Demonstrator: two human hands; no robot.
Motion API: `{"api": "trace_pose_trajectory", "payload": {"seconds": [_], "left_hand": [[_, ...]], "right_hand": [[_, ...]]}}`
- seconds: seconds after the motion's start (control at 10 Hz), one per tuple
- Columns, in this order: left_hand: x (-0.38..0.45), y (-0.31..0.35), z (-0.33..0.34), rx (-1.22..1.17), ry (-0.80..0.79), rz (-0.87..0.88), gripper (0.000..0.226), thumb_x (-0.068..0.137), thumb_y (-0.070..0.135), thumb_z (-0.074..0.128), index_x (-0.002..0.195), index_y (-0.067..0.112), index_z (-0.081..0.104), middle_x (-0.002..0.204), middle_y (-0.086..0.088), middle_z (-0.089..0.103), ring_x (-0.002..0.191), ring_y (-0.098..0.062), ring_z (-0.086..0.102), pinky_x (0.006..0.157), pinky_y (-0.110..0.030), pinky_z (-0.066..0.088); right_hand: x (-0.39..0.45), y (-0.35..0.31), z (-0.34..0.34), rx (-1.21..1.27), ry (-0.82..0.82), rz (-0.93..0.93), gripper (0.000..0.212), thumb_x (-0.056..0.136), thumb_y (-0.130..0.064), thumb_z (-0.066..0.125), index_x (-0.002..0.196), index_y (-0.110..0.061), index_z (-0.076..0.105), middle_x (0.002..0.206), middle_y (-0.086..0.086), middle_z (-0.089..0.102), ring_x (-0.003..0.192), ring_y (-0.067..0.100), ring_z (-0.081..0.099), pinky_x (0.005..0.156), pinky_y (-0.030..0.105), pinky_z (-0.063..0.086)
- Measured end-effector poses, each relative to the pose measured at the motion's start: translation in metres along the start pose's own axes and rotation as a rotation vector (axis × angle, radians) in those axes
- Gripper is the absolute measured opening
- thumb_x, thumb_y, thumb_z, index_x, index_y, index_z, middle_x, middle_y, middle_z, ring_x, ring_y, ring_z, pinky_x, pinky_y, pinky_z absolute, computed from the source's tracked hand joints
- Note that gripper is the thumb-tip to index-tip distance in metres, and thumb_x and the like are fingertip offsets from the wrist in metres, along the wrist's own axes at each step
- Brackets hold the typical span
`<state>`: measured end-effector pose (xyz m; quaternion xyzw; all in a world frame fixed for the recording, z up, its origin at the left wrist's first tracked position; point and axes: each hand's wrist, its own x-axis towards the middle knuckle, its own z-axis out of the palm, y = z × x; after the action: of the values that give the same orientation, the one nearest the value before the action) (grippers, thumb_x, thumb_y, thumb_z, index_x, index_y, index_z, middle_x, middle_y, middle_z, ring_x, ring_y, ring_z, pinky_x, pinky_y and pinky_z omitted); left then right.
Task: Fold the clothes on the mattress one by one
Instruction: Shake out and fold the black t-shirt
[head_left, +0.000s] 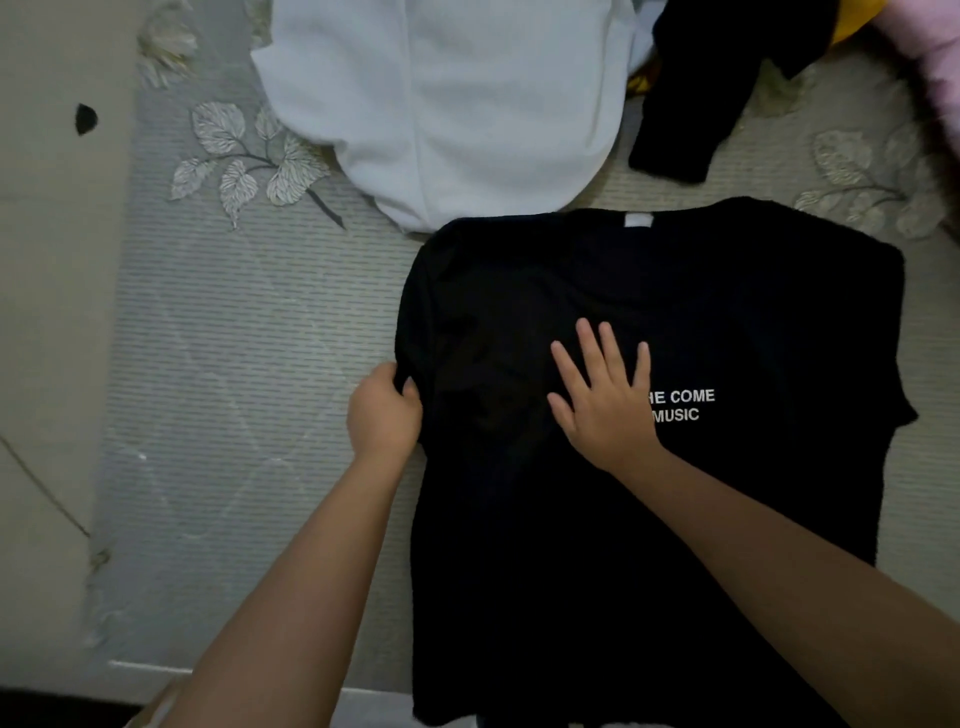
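The left hand (383, 410) grips the black T-shirt's (675, 312) left edge. The right hand (605, 402) lies flat with fingers spread on its chest. A white garment (441, 104) lies just beyond its collar.

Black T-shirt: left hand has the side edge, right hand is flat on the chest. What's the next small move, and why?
Probably fold the gripped left side inward. The left hand pinches the edge of the black T-shirt, which lies spread flat on the mattress, while the right hand presses open beside the white lettering, seemingly anchoring a fold line.
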<state>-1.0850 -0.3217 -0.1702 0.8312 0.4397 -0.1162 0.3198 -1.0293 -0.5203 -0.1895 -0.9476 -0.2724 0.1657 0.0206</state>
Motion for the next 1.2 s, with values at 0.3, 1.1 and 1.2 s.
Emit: {"api": "trace_pose_trajectory", "payload": {"seconds": [0.3, 1.1, 1.2], "left_hand": [[-0.001, -0.030, -0.022, -0.471, 0.344, -0.215, 0.006, 0.093, 0.013, 0.048, 0.095, 0.009, 0.052, 0.075, 0.009, 0.048, 0.073, -0.009, 0.047, 0.064, -0.016, 0.034], [0.031, -0.006, -0.035, -0.716, -0.191, -0.183, 0.027, 0.089, 0.009, 0.053, 0.064, 0.018, 0.048, 0.065, 0.003, 0.053, 0.062, -0.011, 0.050, 0.059, -0.024, 0.043], [0.017, -0.012, -0.051, -1.129, 0.010, -0.115, 0.024, 0.090, 0.008, 0.052, 0.073, 0.024, 0.053, 0.070, 0.012, 0.060, 0.068, -0.003, 0.055, 0.063, -0.016, 0.047]], "right_hand": [[0.005, -0.002, 0.003, -0.012, -0.033, 0.020, 0.055, 0.084, -0.039, 0.035, 0.124, -0.007, 0.056, 0.133, 0.024, 0.049, 0.121, 0.044, 0.046, 0.093, 0.066, 0.030], [0.006, -0.004, 0.005, 0.017, -0.078, 0.059, 0.061, 0.081, -0.041, 0.031, 0.129, -0.009, 0.052, 0.140, 0.022, 0.040, 0.129, 0.041, 0.037, 0.101, 0.061, 0.018], [0.005, -0.003, 0.005, 0.020, -0.082, 0.066, 0.062, 0.081, -0.042, 0.030, 0.130, -0.009, 0.050, 0.142, 0.022, 0.038, 0.130, 0.041, 0.035, 0.102, 0.061, 0.017]]}}
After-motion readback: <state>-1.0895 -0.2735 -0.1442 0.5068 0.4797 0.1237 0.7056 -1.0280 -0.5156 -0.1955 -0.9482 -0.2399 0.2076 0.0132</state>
